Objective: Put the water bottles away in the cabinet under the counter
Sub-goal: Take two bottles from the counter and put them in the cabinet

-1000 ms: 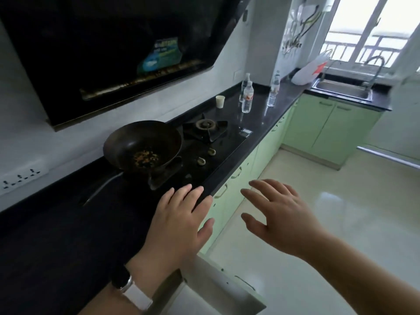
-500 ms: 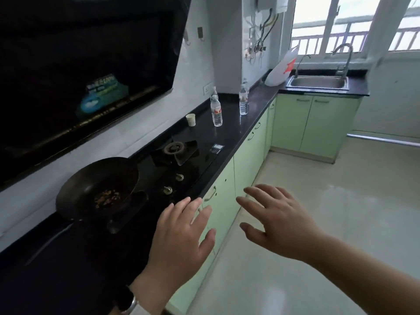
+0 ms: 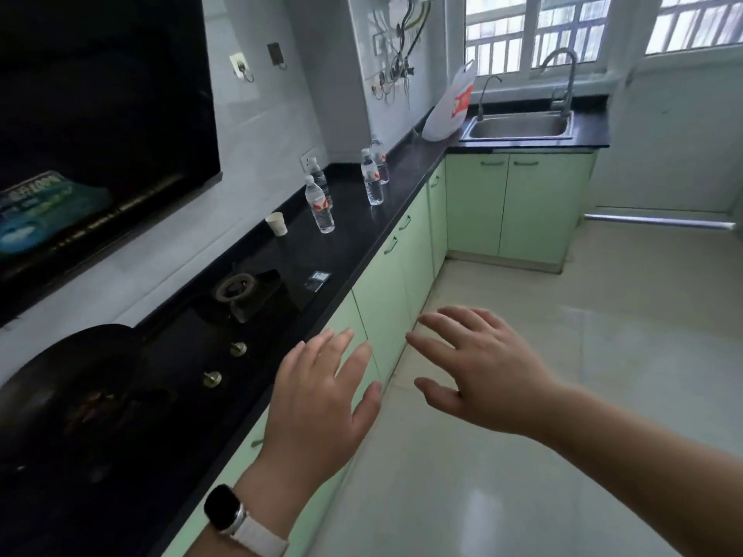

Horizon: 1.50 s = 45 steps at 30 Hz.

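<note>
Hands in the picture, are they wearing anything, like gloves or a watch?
No gloves and no rings. The left hand has a watch on its wrist: a black rounded-rectangle face on a whitish band. The right hand and its forearm are bare, with no sleeve in view.

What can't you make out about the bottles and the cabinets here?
Head view: cabinet interiors, hidden behind shut cabinet doors.
Head view: two rear bottles, partly hidden by front bottles.
Head view: bottle labels, too small to read.
Head view: wok contents, dark and blurred.
</note>
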Tool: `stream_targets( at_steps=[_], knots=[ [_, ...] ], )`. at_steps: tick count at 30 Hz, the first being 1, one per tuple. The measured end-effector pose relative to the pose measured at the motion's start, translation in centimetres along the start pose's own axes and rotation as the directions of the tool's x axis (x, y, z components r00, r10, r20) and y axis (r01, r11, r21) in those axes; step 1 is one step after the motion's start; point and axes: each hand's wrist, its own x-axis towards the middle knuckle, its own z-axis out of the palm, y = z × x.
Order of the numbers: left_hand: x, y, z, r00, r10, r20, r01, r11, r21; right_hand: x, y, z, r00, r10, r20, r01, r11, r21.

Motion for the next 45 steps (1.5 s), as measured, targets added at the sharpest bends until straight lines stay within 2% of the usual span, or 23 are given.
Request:
stream_targets(
  at_steps=[6, 15, 26, 30, 36, 45],
  knots=[
    [4.1, 1.5, 2.4, 0.997, 0.068, -0.043, -0.070, 0.997, -0.028, 0.0, 4.6, -0.5, 0.998, 0.040, -0.042, -0.041, 0.999, -0.030],
    [11.0, 0.2, 8.5, 0.992, 0.115, -0.060, -0.121, 0.986, -0.118, 3.4, 10.4, 0.9, 0.994, 0.089, -0.070, -0.095, 0.992, -0.088],
    [24.1, -9.7, 18.7, 0.989, 0.110, -0.101, -0.129, 0.972, -0.198, 17.4, 17.9, 7.6, 0.990, 0.138, -0.009, -0.138, 0.978, -0.160],
    [28.9, -13.7, 21.5, 0.984, 0.131, -0.117, -0.155, 0.961, -0.229, 23.0, 20.2, 9.5, 0.976, 0.217, -0.004, -0.214, 0.958, -0.189],
    [34.1, -17.4, 25.4, 0.987, 0.145, -0.071, -0.158, 0.957, -0.242, 27.5, 23.3, 12.0, 0.962, 0.271, -0.030, -0.272, 0.946, -0.177],
    [40.1, -20.0, 30.7, 0.994, 0.107, -0.005, -0.106, 0.971, -0.216, 33.7, 30.1, 16.5, 0.973, 0.231, -0.016, -0.231, 0.967, -0.103]
  ],
)
